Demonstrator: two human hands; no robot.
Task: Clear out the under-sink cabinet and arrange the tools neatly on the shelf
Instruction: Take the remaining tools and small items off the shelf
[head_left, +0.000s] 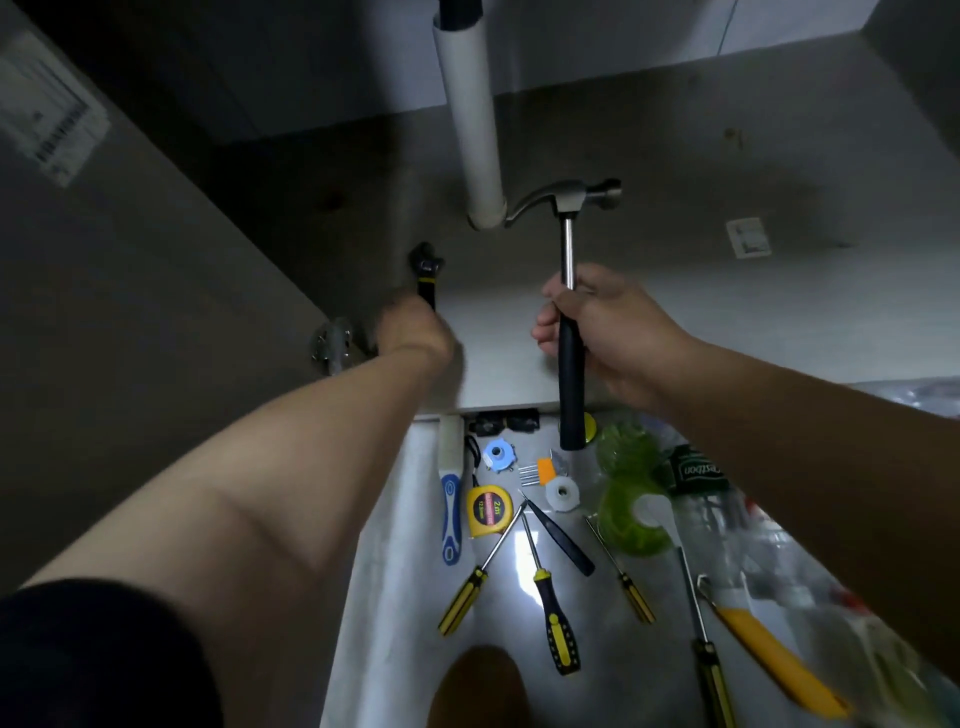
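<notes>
Near the cabinet's left wall (156, 291), the left hand (415, 332) has its grip curled round a black wrench (427, 270), head up. The white pipe (470, 119) ends just beside the claw of the hammer (566, 200). The right hand (608, 327) grips the hammer's handle upright, its butt past the front edge of the cabinet floor (753, 322), which lies bare to the right. Screwdrivers (550, 613) lie on the floor below.
</notes>
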